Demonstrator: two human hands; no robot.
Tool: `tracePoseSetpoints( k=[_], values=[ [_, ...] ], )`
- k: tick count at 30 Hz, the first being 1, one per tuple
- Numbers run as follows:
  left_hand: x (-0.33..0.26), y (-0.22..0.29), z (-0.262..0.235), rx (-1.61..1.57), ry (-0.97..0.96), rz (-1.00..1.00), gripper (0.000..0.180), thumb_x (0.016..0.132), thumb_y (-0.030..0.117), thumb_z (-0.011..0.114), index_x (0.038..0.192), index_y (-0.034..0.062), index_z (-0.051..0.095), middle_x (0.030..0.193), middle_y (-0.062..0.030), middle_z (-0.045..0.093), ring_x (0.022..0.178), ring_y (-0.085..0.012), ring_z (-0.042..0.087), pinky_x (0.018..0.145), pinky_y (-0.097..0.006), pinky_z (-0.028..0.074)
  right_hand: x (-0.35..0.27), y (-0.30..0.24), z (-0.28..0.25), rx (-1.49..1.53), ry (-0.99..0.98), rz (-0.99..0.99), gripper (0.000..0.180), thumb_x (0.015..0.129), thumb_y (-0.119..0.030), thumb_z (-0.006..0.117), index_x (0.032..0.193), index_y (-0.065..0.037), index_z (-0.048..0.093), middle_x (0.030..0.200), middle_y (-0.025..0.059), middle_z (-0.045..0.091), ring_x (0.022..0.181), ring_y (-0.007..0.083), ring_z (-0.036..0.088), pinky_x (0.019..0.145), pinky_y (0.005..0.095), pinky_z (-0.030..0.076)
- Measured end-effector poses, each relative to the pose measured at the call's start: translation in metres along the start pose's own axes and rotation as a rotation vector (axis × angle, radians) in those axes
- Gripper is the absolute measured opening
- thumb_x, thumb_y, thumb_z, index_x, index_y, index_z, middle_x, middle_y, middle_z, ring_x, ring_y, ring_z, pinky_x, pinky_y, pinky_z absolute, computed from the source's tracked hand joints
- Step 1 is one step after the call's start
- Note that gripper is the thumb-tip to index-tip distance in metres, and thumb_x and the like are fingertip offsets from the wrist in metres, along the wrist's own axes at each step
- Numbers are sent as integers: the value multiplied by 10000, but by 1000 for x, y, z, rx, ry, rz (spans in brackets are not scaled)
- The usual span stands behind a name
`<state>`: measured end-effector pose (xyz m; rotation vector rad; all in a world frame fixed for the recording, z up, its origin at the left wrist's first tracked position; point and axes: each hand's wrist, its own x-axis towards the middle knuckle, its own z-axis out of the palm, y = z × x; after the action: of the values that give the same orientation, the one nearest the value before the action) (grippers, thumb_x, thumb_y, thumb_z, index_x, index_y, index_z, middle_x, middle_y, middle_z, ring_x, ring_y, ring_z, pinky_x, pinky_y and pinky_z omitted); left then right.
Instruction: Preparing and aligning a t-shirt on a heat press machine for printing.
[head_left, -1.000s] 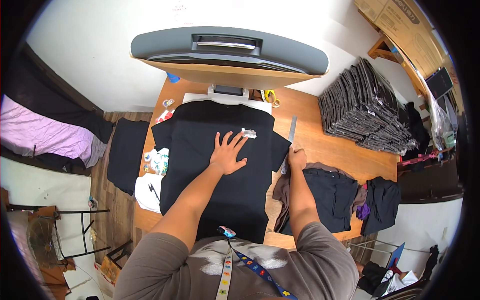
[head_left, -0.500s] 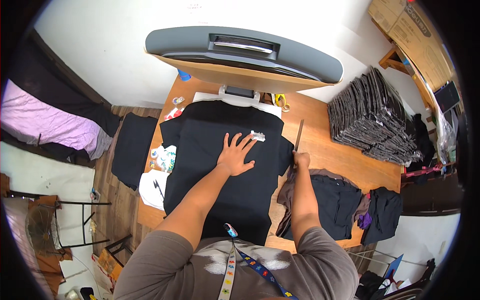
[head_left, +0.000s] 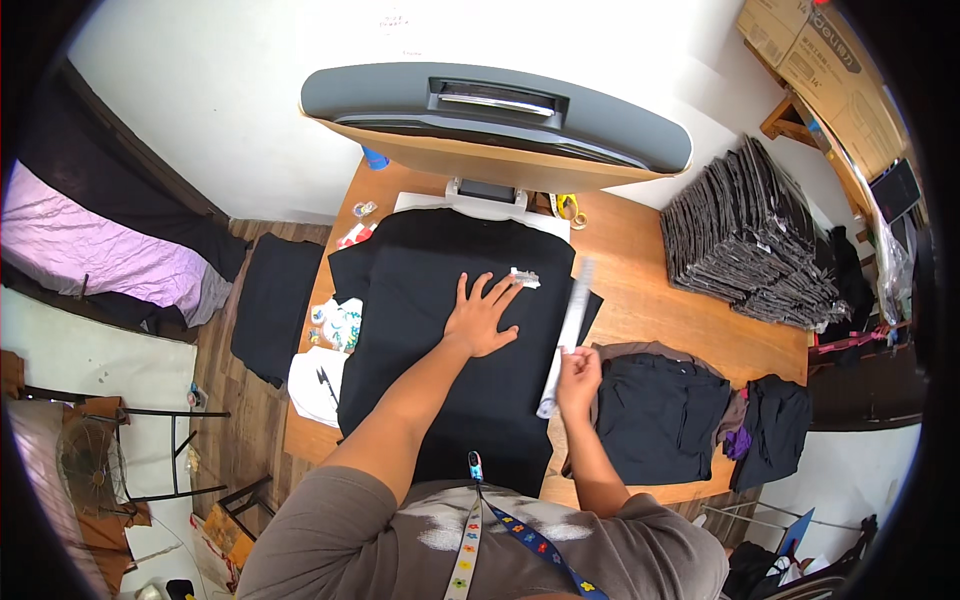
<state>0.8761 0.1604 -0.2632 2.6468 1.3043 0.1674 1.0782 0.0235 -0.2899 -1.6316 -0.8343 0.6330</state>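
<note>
A black T-shirt lies spread over the white platen of a heat press. My left hand rests flat on the cloth with fingers spread, one fingertip at a small white-and-silver printed piece. Pinched in my right hand is a long, pale, see-through ruler, tilted along the shirt's right side, its far end blurred. Whether the ruler touches the cloth I cannot tell.
Folded dark clothes lie at the right, with a tall stack of bagged dark garments behind them. Yellow tape rolls sit near the press. White printed cloth lies left of the shirt. The press's raised top overhangs the far side.
My right hand has brought the ruler from beside the sleeve nearer to me and over the shirt's right edge, turning its broad face up. My left hand stays on the shirt.
</note>
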Motion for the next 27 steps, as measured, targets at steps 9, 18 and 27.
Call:
tracePoseSetpoints(
  k=[9,18,27],
  values=[
    [1,-2,6,-93,84,-26,725,988,308,560,1618,105,263,1555,-72,475,1504,-315,293,1255,-611,117,-17,-59,65,-178,-213,-164,358,950,-114,744,1277,-2,649,794,70,661,570,114,575,571,291,484],
    [1,-5,11,-76,36,-38,629,1032,251,500,1606,107,289,1622,-8,367,1511,-300,284,1262,-602,114,-4,-42,88,-192,-127,-136,361,967,-114,710,1298,12,637,769,62,637,571,113,572,561,293,476],
    [1,-4,12,-86,51,-40,658,1042,277,494,1635,139,242,1627,11,363,1505,-303,291,1261,-605,108,20,-34,83,-283,-123,-268,362,971,-115,678,1310,0,619,831,155,660,689,293,666,659,397,527]
  ],
)
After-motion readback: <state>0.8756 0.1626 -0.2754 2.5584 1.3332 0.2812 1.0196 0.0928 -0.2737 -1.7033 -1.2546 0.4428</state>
